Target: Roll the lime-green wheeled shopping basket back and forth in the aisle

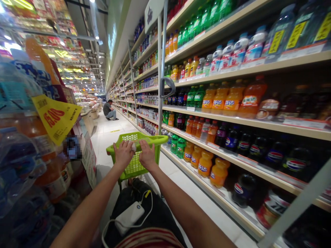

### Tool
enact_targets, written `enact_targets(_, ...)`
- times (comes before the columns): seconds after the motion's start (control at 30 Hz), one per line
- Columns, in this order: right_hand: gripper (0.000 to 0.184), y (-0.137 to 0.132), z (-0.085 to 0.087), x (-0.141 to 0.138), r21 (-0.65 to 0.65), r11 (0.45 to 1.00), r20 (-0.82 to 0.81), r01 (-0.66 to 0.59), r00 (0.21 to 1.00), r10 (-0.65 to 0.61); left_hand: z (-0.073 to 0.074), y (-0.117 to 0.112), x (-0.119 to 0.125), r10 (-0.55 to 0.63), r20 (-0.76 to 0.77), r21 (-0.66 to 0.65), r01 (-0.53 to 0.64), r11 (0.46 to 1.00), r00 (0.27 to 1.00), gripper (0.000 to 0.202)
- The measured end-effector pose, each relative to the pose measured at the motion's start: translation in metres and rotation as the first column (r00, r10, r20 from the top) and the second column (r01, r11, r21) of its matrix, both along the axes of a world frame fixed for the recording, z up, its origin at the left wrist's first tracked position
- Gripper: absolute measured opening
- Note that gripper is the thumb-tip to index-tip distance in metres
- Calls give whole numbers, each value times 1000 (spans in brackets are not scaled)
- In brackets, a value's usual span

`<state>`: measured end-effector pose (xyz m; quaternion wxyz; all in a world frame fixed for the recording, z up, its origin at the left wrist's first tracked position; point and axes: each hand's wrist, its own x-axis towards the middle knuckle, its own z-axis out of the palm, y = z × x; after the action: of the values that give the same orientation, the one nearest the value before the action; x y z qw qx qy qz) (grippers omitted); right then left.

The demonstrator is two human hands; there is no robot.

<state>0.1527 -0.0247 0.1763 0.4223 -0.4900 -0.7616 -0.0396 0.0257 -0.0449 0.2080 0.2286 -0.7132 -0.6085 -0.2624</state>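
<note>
Left hand [123, 155] has fingers clamped on a white item [133, 146] at the green basket [152, 138] rim; right hand [147, 155] has fingers curled over the rim.

A yellow hanging price card [55, 117] reads 15.00 (printed in red, slightly skewed), and the dark cola bottles [294, 165] on the right-hand shelves show the Pepsi logo.

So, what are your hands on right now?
Left hand and right hand on green wheeled shopping basket rim. Crouching person far down the aisle.
</note>
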Motion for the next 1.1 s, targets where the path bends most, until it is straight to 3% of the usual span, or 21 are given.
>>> enact_targets(0.17,60,0,0,3,-17,1000,19,1,1000,-1,-4,-11,-47,35,-36,27,-34,999,999,37)
enact_targets(0.27,60,-1,-1,-1,-28,1000,17,9,1000,-8,-2,-14,-62,86,-22,10,-86,996,996,37)
enact_targets(0.37,60,-2,-2,-5,-32,999,22,22,1000,-21,-1,-10,-53,74,-18,-25,-74,997,997,38)
enact_targets(0.53,55,-2,-4,-5,-29,999,37,28,999,-27,4,-1,-10,-11,-21,-109,9,994,1000,51)
enact_targets(0.7,51,-2,-5,-4,-23,1000,10,13,1000,-13,8,1,12,36,90,-79,-29,996,995,49)
enact_targets(0.93,58,-1,-4,1,-20,1000,56,-1,998,3,-4,0,-9,65,26,-13,-65,998,998,54)
enact_targets(1.1,60,-1,-4,1,-20,1000,66,5,998,-4,6,-15,-40,188,-6,-39,-188,981,982,55)
